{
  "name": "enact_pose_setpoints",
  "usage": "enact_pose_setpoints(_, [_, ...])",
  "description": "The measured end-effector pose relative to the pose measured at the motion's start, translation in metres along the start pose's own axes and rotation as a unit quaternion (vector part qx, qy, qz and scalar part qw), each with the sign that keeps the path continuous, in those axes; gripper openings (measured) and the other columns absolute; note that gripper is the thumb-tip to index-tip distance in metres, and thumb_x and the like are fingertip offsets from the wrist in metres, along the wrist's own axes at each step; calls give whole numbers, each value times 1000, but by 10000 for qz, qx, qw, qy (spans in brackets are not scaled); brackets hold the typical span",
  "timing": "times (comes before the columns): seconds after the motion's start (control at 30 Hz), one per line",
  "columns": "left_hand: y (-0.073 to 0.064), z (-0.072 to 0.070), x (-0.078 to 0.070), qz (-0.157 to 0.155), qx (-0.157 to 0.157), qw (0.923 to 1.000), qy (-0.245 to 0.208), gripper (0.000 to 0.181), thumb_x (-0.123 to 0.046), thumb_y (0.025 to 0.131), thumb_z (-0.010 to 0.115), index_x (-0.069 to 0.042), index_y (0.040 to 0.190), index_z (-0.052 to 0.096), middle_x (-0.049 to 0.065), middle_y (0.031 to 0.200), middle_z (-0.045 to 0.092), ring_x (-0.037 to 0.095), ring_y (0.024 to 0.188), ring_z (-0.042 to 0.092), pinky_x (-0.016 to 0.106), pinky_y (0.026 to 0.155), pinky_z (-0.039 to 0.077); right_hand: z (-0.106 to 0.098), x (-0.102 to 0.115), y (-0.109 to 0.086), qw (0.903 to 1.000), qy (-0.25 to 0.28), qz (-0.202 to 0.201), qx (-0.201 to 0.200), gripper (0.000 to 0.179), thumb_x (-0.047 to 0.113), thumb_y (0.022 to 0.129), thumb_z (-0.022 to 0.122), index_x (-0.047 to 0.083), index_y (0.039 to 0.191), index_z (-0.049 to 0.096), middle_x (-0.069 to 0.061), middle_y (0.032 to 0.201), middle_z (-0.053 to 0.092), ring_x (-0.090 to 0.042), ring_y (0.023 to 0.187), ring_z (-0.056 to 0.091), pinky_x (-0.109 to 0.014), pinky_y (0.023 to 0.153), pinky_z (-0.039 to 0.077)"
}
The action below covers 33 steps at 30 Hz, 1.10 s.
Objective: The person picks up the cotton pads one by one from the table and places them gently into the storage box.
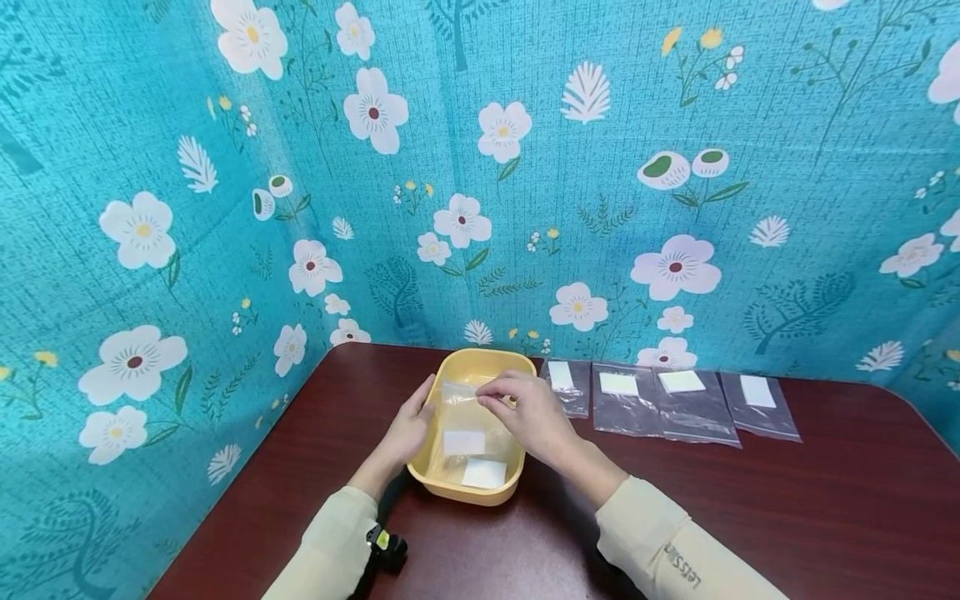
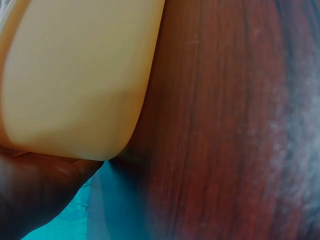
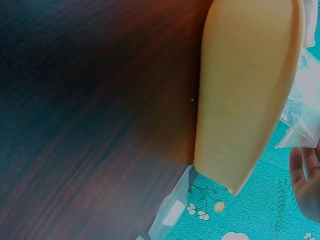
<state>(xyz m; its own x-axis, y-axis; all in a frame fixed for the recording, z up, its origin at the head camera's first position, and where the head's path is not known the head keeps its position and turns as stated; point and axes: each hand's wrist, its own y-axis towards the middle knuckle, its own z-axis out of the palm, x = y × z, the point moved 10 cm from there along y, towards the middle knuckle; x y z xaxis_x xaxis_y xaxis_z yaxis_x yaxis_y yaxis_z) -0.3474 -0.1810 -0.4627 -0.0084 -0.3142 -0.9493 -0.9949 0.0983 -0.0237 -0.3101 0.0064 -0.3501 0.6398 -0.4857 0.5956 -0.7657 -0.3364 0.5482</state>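
A yellow plastic bin [image 1: 480, 497] stands on the table. My left hand [image 1: 406, 427] grips its left side at the rim; in the left wrist view that hand [image 2: 40, 192] lies against the bin wall [image 2: 80, 80], its fingers mostly hidden. Over the bin, my right hand [image 1: 534, 414] pinches the top edge of a clear plastic bag [image 1: 459, 393] between thumb and fingertips. A white rectangular piece [image 1: 464, 442] shows in the lower part of that bag. Another white piece [image 1: 484, 474] lies in the bin's near end. In the right wrist view the fingers hold the bag [image 3: 302, 107].
Right of the bin, several flat clear bags lie in a row along the table's back, each with a white piece, such as the nearest bag [image 1: 567, 388] and the farthest bag [image 1: 761, 405]. A floral blue cloth [image 1: 510, 200] hangs behind the dark wooden table [image 1: 825, 517].
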Motion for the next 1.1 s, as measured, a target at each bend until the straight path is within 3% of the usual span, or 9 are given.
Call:
enact_pose_setpoints(0.4, [-1,1,-3,35,-21,10000,-46,54,-7,109,33,-12,161,22,12,164,24,31,149,23,51,118,20,0,0,-1,9999,25,-169,-27,8,12,87,80,15,94,81,7,87,69,-11,78,62,-29,67,50])
enact_pose_setpoints(0.87, [-3,1,1,-129,-55,9999,-16,54,-8,109,33,-14,162,23,12,164,24,33,148,25,54,117,22,6,-7,-4,9999,31,58,142,7,15,89,78,18,95,81,9,89,68,-10,80,61,-29,69,50])
enact_pose_setpoints(1.1, [-1,0,-2,6,-58,10000,-21,54,-7,109,33,-11,161,23,12,164,24,32,149,23,53,118,21,6,-9,-4,9994,63,180,275,11,17,90,78,17,100,81,7,92,70,-11,81,61,-30,71,52])
